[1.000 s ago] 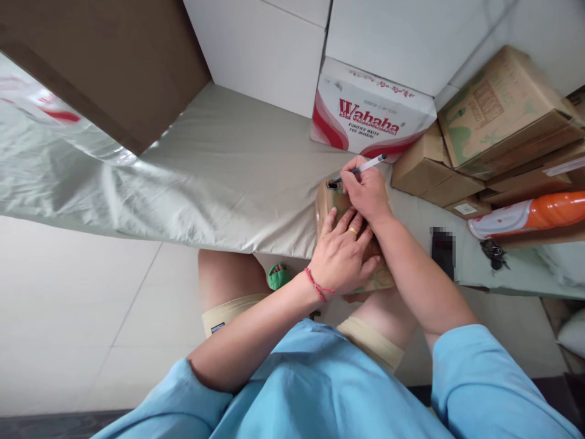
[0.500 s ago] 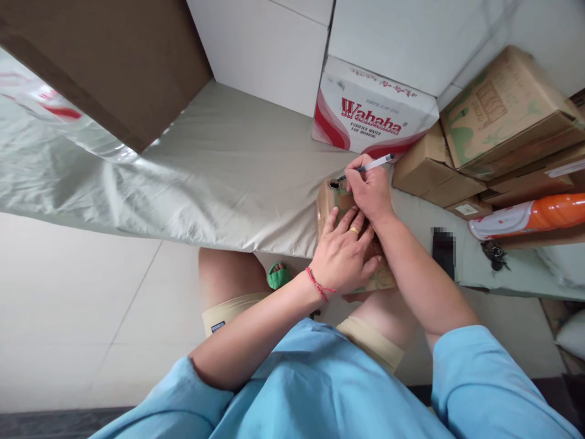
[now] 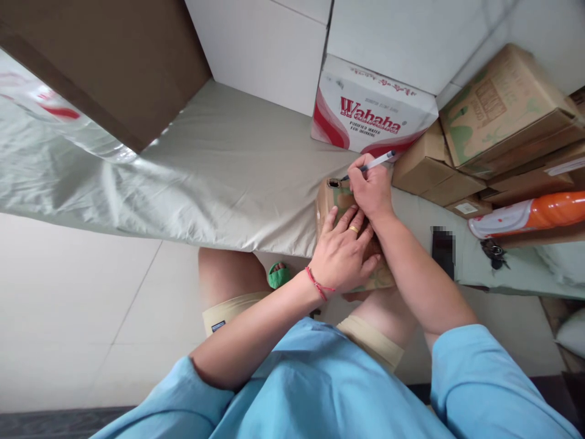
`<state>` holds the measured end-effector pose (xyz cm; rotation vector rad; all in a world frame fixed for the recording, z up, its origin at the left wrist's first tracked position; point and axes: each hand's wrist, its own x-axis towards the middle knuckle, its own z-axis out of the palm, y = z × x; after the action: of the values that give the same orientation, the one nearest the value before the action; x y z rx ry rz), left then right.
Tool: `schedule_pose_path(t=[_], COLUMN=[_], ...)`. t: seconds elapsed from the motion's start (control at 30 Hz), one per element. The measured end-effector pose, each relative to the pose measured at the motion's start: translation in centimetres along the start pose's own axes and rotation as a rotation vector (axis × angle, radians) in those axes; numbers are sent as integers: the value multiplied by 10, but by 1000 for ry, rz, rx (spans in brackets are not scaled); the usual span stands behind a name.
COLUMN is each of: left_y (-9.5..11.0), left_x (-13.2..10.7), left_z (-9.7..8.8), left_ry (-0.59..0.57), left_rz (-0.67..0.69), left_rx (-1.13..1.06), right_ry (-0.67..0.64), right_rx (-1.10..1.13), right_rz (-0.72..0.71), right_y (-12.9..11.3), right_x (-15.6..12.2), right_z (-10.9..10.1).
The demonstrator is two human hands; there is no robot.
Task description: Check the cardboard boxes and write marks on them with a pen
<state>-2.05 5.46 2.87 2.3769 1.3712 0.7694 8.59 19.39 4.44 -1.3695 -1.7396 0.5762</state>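
Note:
My right hand [image 3: 371,189] is closed round a pen [image 3: 380,160] with a whitish barrel, its tip pointing down and left. The tip lies close to a dark-rimmed hole [image 3: 335,183] in the far left corner of a small cardboard box [image 3: 323,210]. Whether the tip touches the cardboard I cannot tell. My left hand [image 3: 343,249] lies flat on top of this box with its fingers spread, a ring on one finger and a red cord at the wrist. Both hands cover much of the box's top, which has green print.
A white and red Wahaha carton [image 3: 372,113] stands behind the box against the wall. Brown cartons [image 3: 507,110] are stacked at right, near an orange-and-white bottle [image 3: 530,214] and keys [image 3: 493,251]. A large brown carton [image 3: 114,67] and clear bottles [image 3: 86,131] occupy the left.
The pen and my right hand have shifted very slightly, the pen's tip now a little to the right of the hole. My left hand and the box stay in place.

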Motion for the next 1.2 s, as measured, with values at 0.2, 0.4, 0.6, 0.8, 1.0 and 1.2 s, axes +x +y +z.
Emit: schedule_pose_path(t=[0.2,0.4,0.6,0.8,1.0,1.2], left_y=[0,0,-7,13,13,5], left_x=[0,-3,-4,-32,-60,-76], left_z=[-1,0,-5,-25,-18,-10], left_ry=[-9,6,65,150,3,127], left_rz=[-2,16,16,183,250,141], left_rx=[3,12,-24,-91,-8,6], right_ry=[-6,218,252,-182,-34,158], right_rx=[83,372,-197,-785,-873,-861], right_rz=[-27,-11,198,569,665,1035], right_y=[7,19,80,136,154,176], right_x=[-3,2,-16,-83,-135,-179], right_z=[3,-13,-91,-127,-152,-188])
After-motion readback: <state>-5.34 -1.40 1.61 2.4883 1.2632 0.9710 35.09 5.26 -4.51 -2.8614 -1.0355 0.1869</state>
